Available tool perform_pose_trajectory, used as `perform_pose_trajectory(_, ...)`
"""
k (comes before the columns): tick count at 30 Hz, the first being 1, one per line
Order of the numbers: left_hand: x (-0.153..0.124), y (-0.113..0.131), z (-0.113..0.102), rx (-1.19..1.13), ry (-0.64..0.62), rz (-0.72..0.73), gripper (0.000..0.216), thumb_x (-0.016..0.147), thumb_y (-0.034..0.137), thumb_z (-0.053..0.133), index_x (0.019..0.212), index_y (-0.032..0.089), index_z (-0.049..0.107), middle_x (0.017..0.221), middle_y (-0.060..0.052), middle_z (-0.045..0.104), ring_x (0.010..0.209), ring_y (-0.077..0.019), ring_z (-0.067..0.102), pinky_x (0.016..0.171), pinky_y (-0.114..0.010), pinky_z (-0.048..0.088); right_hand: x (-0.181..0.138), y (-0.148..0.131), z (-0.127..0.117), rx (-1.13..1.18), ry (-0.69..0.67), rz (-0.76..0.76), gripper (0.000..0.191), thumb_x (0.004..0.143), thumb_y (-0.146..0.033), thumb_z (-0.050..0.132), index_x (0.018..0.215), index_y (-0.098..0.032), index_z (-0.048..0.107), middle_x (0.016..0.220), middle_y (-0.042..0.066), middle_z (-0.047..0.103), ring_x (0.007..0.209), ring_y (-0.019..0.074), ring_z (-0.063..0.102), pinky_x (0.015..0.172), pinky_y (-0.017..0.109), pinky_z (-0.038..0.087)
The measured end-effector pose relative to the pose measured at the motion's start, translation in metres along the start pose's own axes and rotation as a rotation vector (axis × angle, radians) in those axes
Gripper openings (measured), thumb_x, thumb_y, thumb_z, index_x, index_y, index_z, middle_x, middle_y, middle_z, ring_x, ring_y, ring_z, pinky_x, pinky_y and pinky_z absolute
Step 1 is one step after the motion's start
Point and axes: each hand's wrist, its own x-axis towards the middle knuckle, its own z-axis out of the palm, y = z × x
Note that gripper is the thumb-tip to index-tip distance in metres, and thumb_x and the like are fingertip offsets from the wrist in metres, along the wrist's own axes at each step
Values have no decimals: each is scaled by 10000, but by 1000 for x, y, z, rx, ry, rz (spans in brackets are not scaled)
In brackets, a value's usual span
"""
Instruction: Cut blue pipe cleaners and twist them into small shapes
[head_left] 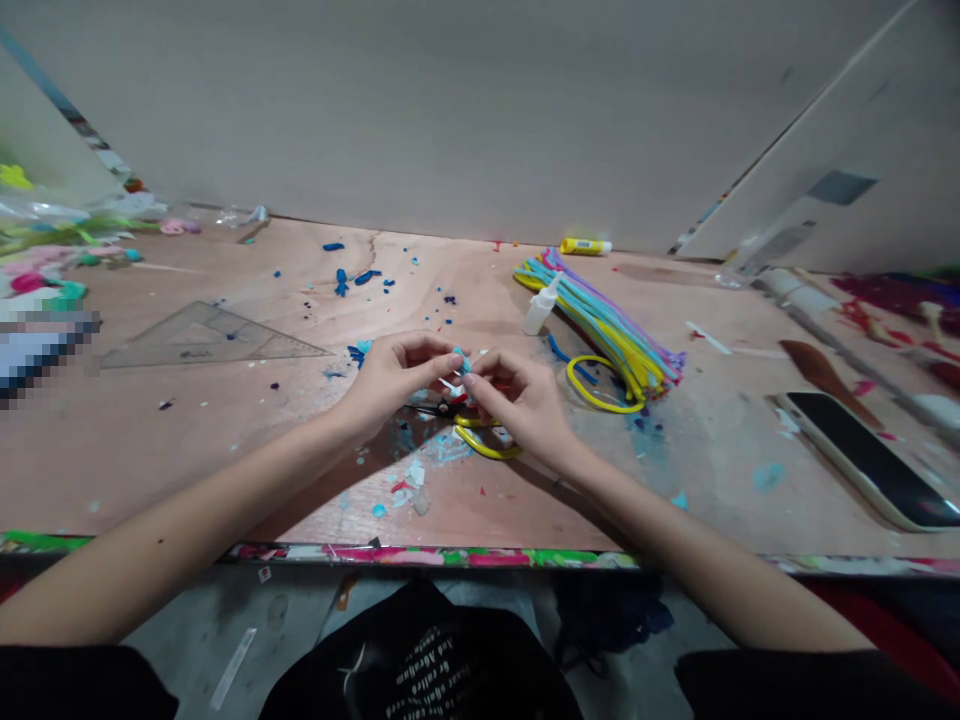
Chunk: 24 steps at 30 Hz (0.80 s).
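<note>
Above the middle of the wooden table, my left hand [401,375] and my right hand [525,400] meet at the fingertips. Both pinch one small light-blue piece [463,362], which looks like clay, though its exact kind is hard to make out. Fingers cover part of it. Just beneath the hands lies a pair of scissors [487,445] with yellow handles and dark blades, partly hidden by my fingers. Dark-blue scraps [357,355] rest beside my left hand. To the right of my right hand stands a white squeeze bottle [541,308] with a pointed nozzle.
A bundle of coloured pipe cleaners [607,325] lies right of centre, near a yellow glue stick [585,246]. A clear set square [217,335] is at left. At right are a phone [870,460] and a brown wooden tool [829,380]. Scraps dot the tabletop [247,430].
</note>
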Motion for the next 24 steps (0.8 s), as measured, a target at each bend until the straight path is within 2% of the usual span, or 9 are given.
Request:
perform_pose_trajectory(9, 2, -4, -4, -71, -80, 11, 253, 783, 364, 799, 958, 182, 784, 961, -61, 763, 799, -146, 682, 698, -245, 565, 1, 0, 0, 13, 36, -86, 168, 904, -352, 639, 861, -193, 607, 798, 1, 643, 675, 116, 604, 605, 249, 495)
perform_pose_trajectory(13, 0, -4, -2, -40, -86, 10, 275, 795, 349, 787, 1016, 187, 781, 1022, -73, 764, 860, -168, 698, 754, -277, 576, 0, 0, -1, -54, 59, -111, 148, 909, -325, 641, 849, -194, 610, 789, -2, 651, 671, 116, 609, 607, 251, 490)
perform_pose_trajectory(17, -2, -4, 0, -18, -37, -2, 324, 744, 294, 829, 1042, 187, 757, 925, -44, 755, 824, -156, 700, 746, -273, 579, 0, 1, -2, -138, 74, -128, 135, 909, -296, 633, 828, -190, 611, 772, -5, 652, 653, 108, 596, 593, 246, 469)
perform_pose_trajectory(24, -5, 0, 4, 35, 31, 9, 220, 734, 289, 811, 881, 150, 726, 816, -38, 738, 721, -137, 682, 647, -240, 557, 0, 3, 1, -163, 51, -129, 129, 907, -294, 624, 835, -187, 612, 738, -14, 636, 634, 104, 586, 590, 249, 461)
